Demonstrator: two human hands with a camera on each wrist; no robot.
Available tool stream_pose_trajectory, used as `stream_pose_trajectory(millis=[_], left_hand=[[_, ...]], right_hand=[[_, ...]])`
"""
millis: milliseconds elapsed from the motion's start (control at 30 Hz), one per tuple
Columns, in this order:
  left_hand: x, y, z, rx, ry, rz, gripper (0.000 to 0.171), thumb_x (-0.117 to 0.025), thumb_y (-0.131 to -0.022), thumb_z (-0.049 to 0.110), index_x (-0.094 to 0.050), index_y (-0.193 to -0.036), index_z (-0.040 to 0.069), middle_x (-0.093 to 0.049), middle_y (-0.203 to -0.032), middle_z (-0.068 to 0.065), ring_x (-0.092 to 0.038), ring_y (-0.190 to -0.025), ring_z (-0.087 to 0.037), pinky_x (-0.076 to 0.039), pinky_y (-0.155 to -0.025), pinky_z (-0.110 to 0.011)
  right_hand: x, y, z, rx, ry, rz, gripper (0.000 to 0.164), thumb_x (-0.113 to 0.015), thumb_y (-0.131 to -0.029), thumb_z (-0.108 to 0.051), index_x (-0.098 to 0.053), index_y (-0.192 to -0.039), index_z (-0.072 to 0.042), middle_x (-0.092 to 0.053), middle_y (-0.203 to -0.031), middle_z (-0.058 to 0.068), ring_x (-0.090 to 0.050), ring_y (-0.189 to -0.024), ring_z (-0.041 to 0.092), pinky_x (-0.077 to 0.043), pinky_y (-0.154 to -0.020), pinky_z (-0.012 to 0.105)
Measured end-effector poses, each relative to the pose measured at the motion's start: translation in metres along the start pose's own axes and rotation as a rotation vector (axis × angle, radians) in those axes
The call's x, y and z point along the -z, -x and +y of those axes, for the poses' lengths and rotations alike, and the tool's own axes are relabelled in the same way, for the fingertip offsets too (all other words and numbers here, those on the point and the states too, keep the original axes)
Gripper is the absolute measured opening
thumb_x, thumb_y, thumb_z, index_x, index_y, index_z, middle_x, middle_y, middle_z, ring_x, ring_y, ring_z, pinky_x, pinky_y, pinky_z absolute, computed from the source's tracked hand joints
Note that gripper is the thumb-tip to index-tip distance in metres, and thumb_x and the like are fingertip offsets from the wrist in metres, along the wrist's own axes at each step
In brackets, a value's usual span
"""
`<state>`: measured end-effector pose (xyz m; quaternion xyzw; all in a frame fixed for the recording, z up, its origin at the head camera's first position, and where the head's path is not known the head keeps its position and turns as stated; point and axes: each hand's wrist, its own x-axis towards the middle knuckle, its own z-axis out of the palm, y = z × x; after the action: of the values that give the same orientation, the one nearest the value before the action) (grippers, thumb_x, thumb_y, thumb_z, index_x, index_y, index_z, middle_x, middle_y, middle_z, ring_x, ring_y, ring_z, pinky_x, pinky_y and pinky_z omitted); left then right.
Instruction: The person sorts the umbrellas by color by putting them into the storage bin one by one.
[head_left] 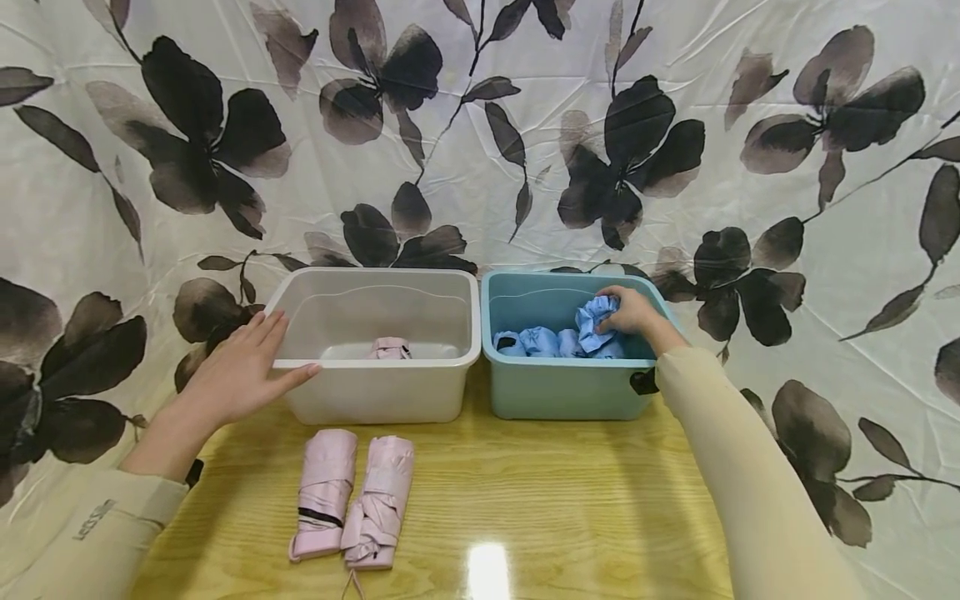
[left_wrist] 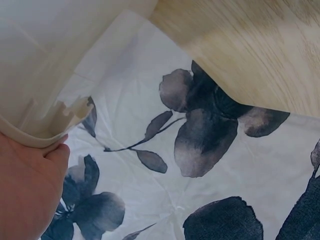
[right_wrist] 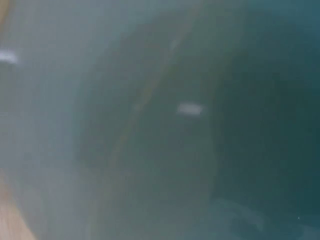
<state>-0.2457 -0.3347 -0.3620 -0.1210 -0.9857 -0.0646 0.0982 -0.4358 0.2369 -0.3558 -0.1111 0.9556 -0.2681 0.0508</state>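
My right hand (head_left: 633,312) reaches into the teal bin (head_left: 570,396) and grips a blue folded umbrella (head_left: 595,323). Other blue bundles (head_left: 538,342) of the same cloth lie along the bin's bottom. Only the teal wall, very close and blurred, fills the right wrist view. With fingers spread straight, my left hand (head_left: 243,367) rests on the left front corner of the whitish bin (head_left: 375,396); the left wrist view shows it against the rim. Inside that bin sits a pink folded umbrella (head_left: 391,348), partly hidden by the front wall.
Two pink folded umbrellas, a left one (head_left: 327,483) and a right one (head_left: 382,492), lie side by side on the wooden table (head_left: 562,500) before the whitish bin. The bins stand close together against a floral cloth (head_left: 480,192) that hangs behind and at both sides.
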Motion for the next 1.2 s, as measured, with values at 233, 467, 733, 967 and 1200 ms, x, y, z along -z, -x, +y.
stream_pose_trajectory(millis=[233, 467, 733, 967, 1200], left_hand=[[-0.002, -0.001, 0.001, -0.006, -0.001, 0.004, 0.104, -0.059, -0.098, 0.064, -0.027, -0.157, -0.016, -0.026, -0.162, -0.037, -0.022, -0.15, -0.058, -0.022, -0.121, -0.067], [0.0, 0.0, 0.001, -0.013, -0.004, 0.025, 0.104, -0.06, -0.097, 0.063, -0.028, -0.156, -0.016, -0.028, -0.162, -0.037, -0.024, -0.149, -0.058, -0.023, -0.12, -0.067], [-0.003, -0.001, -0.001, -0.018, 0.001, 0.03, 0.103, -0.061, -0.097, 0.062, -0.029, -0.155, -0.017, -0.028, -0.161, -0.038, -0.024, -0.149, -0.058, -0.024, -0.12, -0.068], [-0.002, -0.001, -0.001, -0.024, 0.0, 0.047, 0.103, -0.062, -0.097, 0.062, -0.03, -0.155, -0.017, -0.029, -0.161, -0.038, -0.025, -0.149, -0.058, -0.024, -0.119, -0.068], [-0.001, -0.001, 0.0, -0.019, 0.003, 0.043, 0.104, -0.061, -0.097, 0.063, -0.027, -0.156, -0.016, -0.028, -0.161, -0.038, -0.024, -0.149, -0.058, -0.024, -0.119, -0.068]], right_hand=[[-0.005, -0.003, 0.006, 0.008, -0.02, -0.098, 0.07, -0.074, -0.088, 0.0, -0.044, -0.151, 0.003, -0.04, -0.153, 0.036, -0.04, -0.14, 0.049, -0.03, -0.121, 0.061], [-0.013, -0.007, 0.014, -0.042, -0.045, -0.171, 0.073, -0.068, -0.093, 0.001, -0.034, -0.157, 0.002, -0.028, -0.161, 0.036, -0.028, -0.149, 0.05, -0.021, -0.125, 0.06], [-0.012, -0.005, 0.015, -0.077, 0.085, -0.298, 0.08, -0.062, -0.088, -0.003, -0.028, -0.16, 0.004, -0.029, -0.16, 0.036, -0.039, -0.134, 0.042, -0.035, -0.116, 0.056], [-0.012, -0.006, 0.013, -0.074, 0.095, -0.331, 0.073, -0.06, -0.094, -0.012, -0.032, -0.16, 0.002, -0.029, -0.161, 0.036, -0.033, -0.146, 0.048, -0.031, -0.12, 0.06], [-0.012, -0.004, 0.011, -0.054, 0.112, -0.302, 0.062, -0.059, -0.101, -0.02, -0.041, -0.155, 0.004, -0.032, -0.159, 0.036, -0.031, -0.149, 0.05, -0.029, -0.122, 0.06]])
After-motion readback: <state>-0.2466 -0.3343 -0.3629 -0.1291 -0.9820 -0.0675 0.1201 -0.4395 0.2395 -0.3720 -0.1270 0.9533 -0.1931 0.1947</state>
